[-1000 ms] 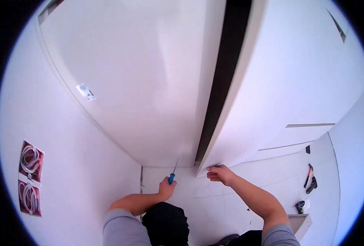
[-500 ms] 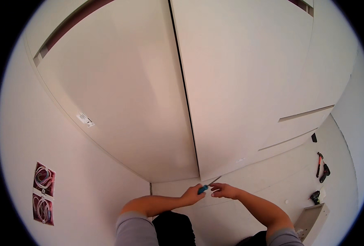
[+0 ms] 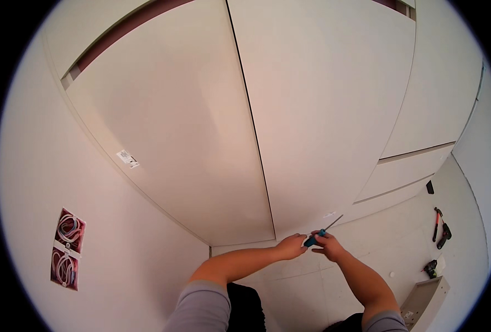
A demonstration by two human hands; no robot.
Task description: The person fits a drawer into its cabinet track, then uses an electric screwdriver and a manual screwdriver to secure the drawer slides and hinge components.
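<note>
A screwdriver [image 3: 313,240] with a teal handle and a long thin shaft is held between my two hands, its tip tilted up and to the right, close to the lower edge of the right wardrobe door [image 3: 323,138]. My right hand [image 3: 328,247] closes round the handle near the shaft. The fingers of my left hand [image 3: 291,247] are closed at the handle's rear end; part of that grip is hidden. Beyond my hands stands the left wardrobe door [image 3: 173,138], parted from the right one by a narrow dark gap.
Exposed wires fill a wall box [image 3: 67,249] at left. On the floor at right lie a hammer [image 3: 437,224], a black tool [image 3: 444,236] and a cordless drill [image 3: 431,269]. A pale open drawer-like box [image 3: 442,293] sits nearer. Drawer fronts [image 3: 406,169] line the lower right.
Both hands have moved right and slightly up. The screwdriver has passed from my left hand alone to both hands, my right hand now closed on it. The view has shifted slightly.
</note>
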